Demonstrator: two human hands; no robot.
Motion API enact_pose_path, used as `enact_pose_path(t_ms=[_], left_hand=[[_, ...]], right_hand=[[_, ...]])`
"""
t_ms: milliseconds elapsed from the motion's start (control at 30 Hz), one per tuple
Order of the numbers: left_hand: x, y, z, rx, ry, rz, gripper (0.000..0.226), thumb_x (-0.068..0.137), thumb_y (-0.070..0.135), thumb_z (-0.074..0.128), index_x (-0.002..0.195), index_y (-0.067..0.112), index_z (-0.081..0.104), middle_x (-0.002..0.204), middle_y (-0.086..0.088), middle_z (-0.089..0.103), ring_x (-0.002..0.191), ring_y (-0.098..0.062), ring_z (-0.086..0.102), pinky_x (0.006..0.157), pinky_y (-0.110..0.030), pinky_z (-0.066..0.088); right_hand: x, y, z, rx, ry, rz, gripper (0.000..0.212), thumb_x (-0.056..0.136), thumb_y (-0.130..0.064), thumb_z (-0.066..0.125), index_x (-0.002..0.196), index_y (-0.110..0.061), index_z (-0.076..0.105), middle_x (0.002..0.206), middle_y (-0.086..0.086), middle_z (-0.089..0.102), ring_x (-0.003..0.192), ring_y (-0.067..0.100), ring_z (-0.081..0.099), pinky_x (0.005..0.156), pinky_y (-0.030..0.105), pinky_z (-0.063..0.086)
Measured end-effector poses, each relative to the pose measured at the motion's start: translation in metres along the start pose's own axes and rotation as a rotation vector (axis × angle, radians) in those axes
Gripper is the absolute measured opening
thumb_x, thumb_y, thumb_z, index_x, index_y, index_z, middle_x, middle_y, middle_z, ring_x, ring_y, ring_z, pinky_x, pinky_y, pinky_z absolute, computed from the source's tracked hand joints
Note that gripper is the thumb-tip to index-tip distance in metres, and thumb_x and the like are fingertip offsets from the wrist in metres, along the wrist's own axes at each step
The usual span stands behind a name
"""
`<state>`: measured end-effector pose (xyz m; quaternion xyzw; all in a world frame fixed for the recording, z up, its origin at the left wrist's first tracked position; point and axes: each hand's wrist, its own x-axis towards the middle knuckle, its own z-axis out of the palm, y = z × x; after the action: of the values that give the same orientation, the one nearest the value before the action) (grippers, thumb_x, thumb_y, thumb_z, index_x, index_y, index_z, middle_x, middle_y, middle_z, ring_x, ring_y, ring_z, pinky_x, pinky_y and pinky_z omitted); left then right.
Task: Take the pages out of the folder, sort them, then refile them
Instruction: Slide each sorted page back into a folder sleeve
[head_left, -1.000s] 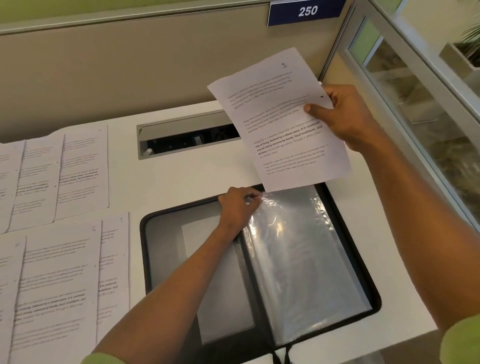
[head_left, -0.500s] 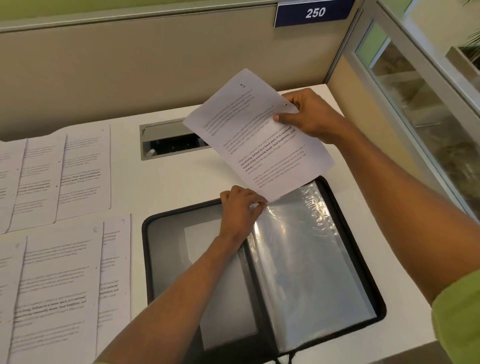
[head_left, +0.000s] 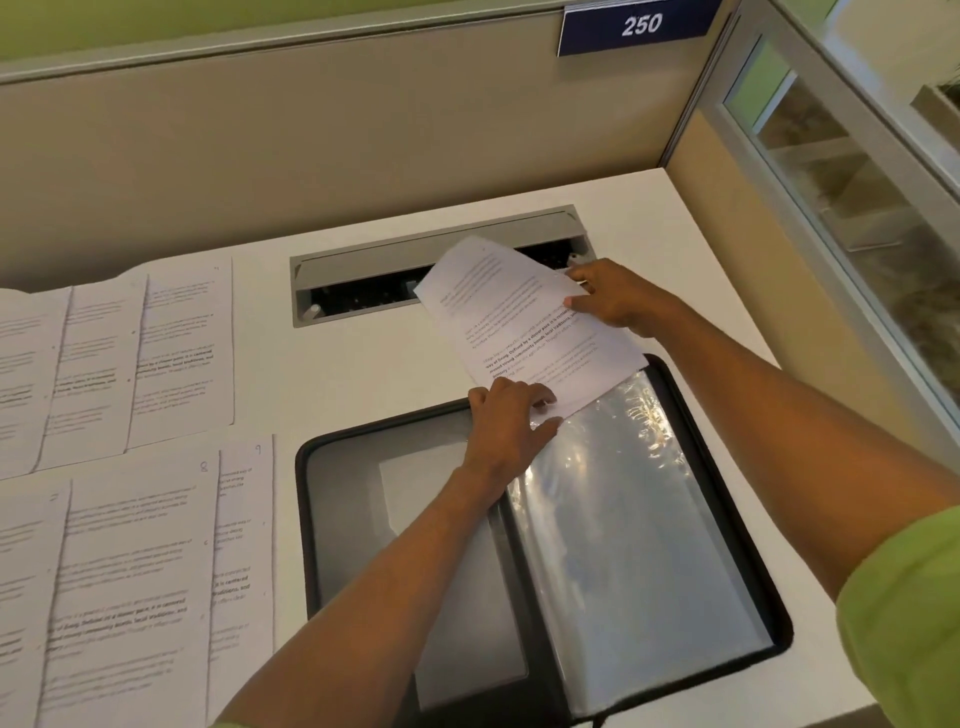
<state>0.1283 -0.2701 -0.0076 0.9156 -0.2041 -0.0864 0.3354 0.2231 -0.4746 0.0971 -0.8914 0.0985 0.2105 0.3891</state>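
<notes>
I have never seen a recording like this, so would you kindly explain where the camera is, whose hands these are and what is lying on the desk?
There is no machine here. A person wears one wide-angle camera on the head, looking forward and down, so both arms reach in from the bottom edge. On the white desk lies an open black folder, with a clear sleeve on its right half. The right hand pinches a printed page by its edge, with the page's lower corner at the sleeve's top. The left hand grips the sleeve's top edge there. To the left, loose sheets lie in two overlapping rows, and handwritten numbers 8 and 9 show on two of them. Behind is a grey cable slot set into the desk, and a blue sign reads 250.
</notes>
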Motion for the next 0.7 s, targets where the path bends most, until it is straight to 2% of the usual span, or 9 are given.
enact_pose_path(t_ms=[133,267,367,433,567,700], left_hand=[[0.013,0.022,0.01,-0.018,-0.009,0.004,0.028,0.1,0.051,0.061,0.11,0.029,0.074,0.097,0.013,0.072,0.1,-0.013,0.051,0.083,-0.035,0.018],[0.026,0.052,0.024,-0.162,-0.042,-0.094,0.027,0.103,0.044,0.058,0.1,0.026,0.077,0.099,0.01,0.076,0.102,-0.016,0.061,0.081,-0.037,0.019],[0.036,0.071,0.032,-0.252,-0.04,-0.207,0.021,0.102,0.034,0.06,0.099,0.025,0.079,0.105,0.009,0.077,0.103,-0.015,0.065,0.082,-0.037,0.021],[0.04,0.082,0.036,-0.272,-0.041,-0.254,0.02,0.102,0.026,0.06,0.1,0.025,0.08,0.106,0.01,0.078,0.101,-0.013,0.064,0.083,-0.037,0.02],[0.042,0.092,0.041,-0.316,-0.003,-0.271,0.018,0.099,0.023,0.063,0.095,0.028,0.08,0.098,0.013,0.078,0.095,-0.01,0.065,0.081,-0.036,0.019],[0.042,0.091,0.046,-0.334,0.044,-0.243,0.015,0.099,0.03,0.067,0.097,0.032,0.082,0.099,0.016,0.079,0.097,-0.007,0.065,0.078,-0.036,0.018]], right_hand=[[-0.002,0.018,0.005,0.077,0.036,0.061,0.036,0.104,-0.015,0.058,0.14,-0.012,0.059,0.131,0.012,0.066,0.111,0.029,0.066,0.098,0.045,0.055],[-0.001,0.02,0.011,0.149,0.079,0.077,0.033,0.106,-0.017,0.054,0.139,-0.011,0.058,0.125,0.01,0.065,0.099,0.022,0.064,0.082,0.033,0.054],[0.002,0.015,0.013,0.207,0.102,0.097,0.034,0.106,-0.016,0.054,0.14,-0.01,0.057,0.122,0.008,0.065,0.087,0.014,0.063,0.067,0.023,0.05],[0.004,0.014,0.015,0.23,0.119,0.103,0.034,0.106,-0.014,0.054,0.14,-0.01,0.057,0.115,0.005,0.064,0.081,0.009,0.06,0.063,0.021,0.048],[0.007,0.016,0.019,0.248,0.11,0.145,0.033,0.106,-0.012,0.054,0.139,-0.009,0.057,0.12,0.01,0.066,0.082,0.009,0.061,0.063,0.02,0.048],[0.007,0.022,0.022,0.293,0.085,0.191,0.035,0.107,-0.011,0.05,0.142,-0.007,0.055,0.131,0.014,0.065,0.098,0.022,0.064,0.074,0.026,0.054]])
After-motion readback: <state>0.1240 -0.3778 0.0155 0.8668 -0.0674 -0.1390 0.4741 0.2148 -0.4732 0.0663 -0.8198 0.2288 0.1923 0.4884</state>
